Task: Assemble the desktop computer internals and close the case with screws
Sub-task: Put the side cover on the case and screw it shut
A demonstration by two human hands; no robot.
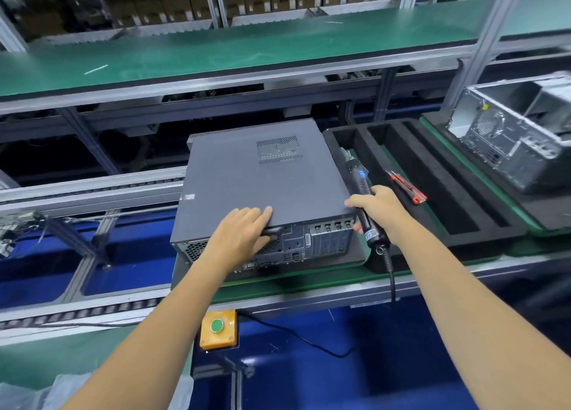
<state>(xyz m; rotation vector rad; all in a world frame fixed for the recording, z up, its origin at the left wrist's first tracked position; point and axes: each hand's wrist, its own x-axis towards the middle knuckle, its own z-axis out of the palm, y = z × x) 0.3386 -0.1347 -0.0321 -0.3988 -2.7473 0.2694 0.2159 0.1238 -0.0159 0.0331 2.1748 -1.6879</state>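
Note:
A dark grey desktop computer case (pixel 262 181) lies on its side on a green pallet, its rear port panel (pixel 312 242) facing me and its side cover on top. My left hand (pixel 247 233) lies flat on the near edge of the cover, fingers on top and thumb down on the rear panel. My right hand (pixel 380 208) is closed around a black electric screwdriver (pixel 360 187) at the case's right rear corner. The tool's cable hangs down toward me and its tip is hidden beside the case.
A black foam tray (pixel 438 187) with long slots sits right of the case, a red utility knife (pixel 406 187) on it. A second, open silver case (pixel 513 131) stands at far right. A yellow box with a green button (pixel 217 332) hangs below the conveyor rail.

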